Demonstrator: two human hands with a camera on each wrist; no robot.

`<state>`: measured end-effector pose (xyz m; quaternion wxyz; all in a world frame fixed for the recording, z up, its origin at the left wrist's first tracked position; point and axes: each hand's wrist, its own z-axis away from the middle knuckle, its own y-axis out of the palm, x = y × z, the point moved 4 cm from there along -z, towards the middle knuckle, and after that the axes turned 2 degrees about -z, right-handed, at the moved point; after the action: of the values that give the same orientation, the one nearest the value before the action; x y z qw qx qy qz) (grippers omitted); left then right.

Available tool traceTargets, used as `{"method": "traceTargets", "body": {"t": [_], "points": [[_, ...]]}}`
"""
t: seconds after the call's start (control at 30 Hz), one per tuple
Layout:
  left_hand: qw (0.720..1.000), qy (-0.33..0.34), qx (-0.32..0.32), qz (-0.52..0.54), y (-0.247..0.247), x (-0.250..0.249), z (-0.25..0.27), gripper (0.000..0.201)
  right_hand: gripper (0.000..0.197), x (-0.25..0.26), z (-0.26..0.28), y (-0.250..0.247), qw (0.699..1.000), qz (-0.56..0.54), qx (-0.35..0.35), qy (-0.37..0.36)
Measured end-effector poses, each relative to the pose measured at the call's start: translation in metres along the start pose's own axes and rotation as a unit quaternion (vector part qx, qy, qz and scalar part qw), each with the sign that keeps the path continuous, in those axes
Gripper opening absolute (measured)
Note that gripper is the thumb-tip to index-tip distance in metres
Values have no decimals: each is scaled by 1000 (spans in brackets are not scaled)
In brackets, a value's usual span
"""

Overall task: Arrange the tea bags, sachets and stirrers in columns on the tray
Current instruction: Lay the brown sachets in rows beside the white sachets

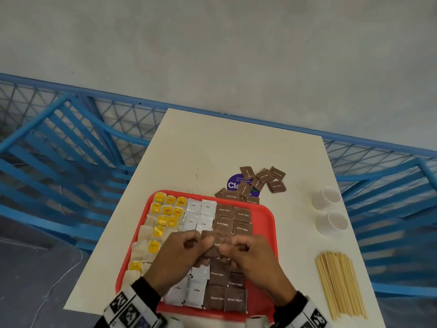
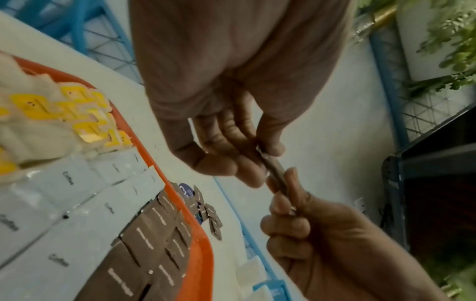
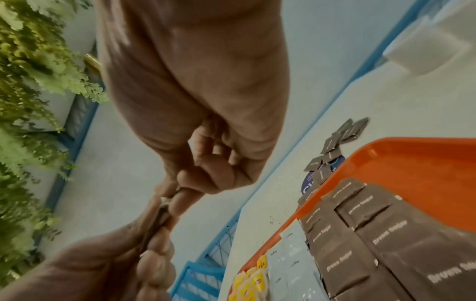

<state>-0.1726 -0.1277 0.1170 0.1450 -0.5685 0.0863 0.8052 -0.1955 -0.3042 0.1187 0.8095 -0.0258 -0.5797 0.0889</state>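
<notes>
While both hands pinch one brown sugar sachet [image 1: 216,243] between them, left hand [image 1: 179,256] and right hand [image 1: 254,259] gripping opposite edges, the gap in the tray's [image 1: 267,223] brown column lies directly beneath their fingertips.

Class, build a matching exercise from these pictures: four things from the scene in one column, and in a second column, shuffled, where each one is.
Things
1. tea bags
2. wooden stirrers
3. held brown sugar sachets
4. white cups

Places
A. on the table, right of the tray, near side
B. pinched between the left hand and right hand
C. left column on the tray
D. on the table, right of the tray, far side

Pairs: 1-C, 2-A, 3-B, 4-D
</notes>
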Motion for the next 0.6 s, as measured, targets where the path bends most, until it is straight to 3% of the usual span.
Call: {"method": "traceTargets", "body": {"t": [0.2, 0.43, 0.53, 0.6], "points": [[998, 10, 49, 40, 0, -7, 4, 37, 23, 11, 11, -6, 998, -52, 42, -5], [997, 40, 63, 23, 5, -15, 4, 37, 19, 19, 9, -11, 995, -79, -16, -56], [994, 51, 88, -38, 9, -12, 7, 43, 20, 18, 10, -13, 993, -97, -38, -60], [990, 61, 104, -77, 11, -8, 9, 33, 20, 16, 11, -15, 993, -87, -52, -62]]}}
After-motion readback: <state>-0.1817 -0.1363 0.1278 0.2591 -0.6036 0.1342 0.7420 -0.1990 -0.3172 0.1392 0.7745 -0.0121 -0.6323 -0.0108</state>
